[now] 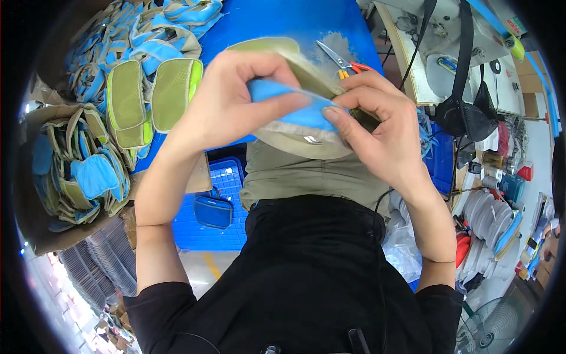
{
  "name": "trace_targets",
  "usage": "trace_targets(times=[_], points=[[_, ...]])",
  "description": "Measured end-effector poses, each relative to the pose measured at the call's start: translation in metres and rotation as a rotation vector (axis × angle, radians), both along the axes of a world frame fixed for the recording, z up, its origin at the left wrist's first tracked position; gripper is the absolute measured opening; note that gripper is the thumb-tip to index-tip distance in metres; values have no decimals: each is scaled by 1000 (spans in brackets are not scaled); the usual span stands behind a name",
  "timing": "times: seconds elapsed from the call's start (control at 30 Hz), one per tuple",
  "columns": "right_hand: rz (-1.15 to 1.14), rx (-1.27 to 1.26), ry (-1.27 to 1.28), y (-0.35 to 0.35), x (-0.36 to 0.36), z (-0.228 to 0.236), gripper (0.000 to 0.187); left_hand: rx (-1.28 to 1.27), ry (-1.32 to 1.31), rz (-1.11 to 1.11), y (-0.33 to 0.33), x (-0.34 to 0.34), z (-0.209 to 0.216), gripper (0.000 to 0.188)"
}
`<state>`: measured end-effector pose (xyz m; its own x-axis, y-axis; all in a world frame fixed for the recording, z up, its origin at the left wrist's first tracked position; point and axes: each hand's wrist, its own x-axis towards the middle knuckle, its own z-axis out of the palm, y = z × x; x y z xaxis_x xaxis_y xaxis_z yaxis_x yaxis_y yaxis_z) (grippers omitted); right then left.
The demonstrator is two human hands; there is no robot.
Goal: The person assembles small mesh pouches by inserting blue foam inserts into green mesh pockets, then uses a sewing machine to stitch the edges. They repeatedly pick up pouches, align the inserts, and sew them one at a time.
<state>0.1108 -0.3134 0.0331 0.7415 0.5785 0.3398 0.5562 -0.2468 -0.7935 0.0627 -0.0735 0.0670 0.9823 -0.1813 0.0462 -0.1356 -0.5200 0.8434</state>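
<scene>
Up in front of me I hold a small olive and beige fabric pouch with a light blue lining; part of it is blurred. My left hand is closed on its left side, thumb lying over the blue fabric. On the other side my right hand pinches the edge between thumb and fingers. A small white label shows near the lower rim. Just beyond my right fingers lie scissors with orange handles on the blue table.
Two olive pouches with lime edging lie at the table's left. Behind them is a heap of blue and beige fabric pieces. A cardboard box holds more pouches. A blue crate stands below. Sewing equipment is at far right.
</scene>
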Motion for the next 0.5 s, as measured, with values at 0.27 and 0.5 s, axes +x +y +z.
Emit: trace_targets(times=[0.27, 0.5], points=[[70, 9, 18, 8, -1, 3, 15, 282, -285, -80, -2, 1, 18, 13], [35, 126, 49, 7, -4, 1, 15, 123, -198, 43, -1, -12, 10, 17]])
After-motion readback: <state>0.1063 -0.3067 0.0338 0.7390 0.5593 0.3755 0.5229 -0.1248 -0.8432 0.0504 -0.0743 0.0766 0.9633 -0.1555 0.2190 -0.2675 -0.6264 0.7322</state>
